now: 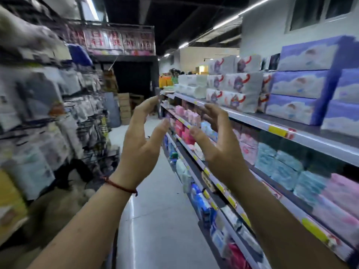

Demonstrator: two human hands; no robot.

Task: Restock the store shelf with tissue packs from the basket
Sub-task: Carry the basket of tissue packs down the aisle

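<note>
The store shelf [314, 139] runs along the right side of the aisle, several tiers deep. On its top tier stand stacked purple-blue tissue packs [299, 84], nearest the camera, and white printed packs [239, 90] farther along. The tier below holds teal and pink packs [281, 164]. Across the grey floor [155, 220], a wire rack [58, 113] of bagged goods fills the left side, badly blurred. Cardboard boxes [124, 107] are piled at the far end. Both arms are raised over the aisle, beside the shelf. The left hand [141, 150] and right hand [219, 148] face palm to palm, apart, fingers spread and gently curved, gripping nothing and touching nothing. A red string bracelet [120, 186] circles the left wrist.
</note>
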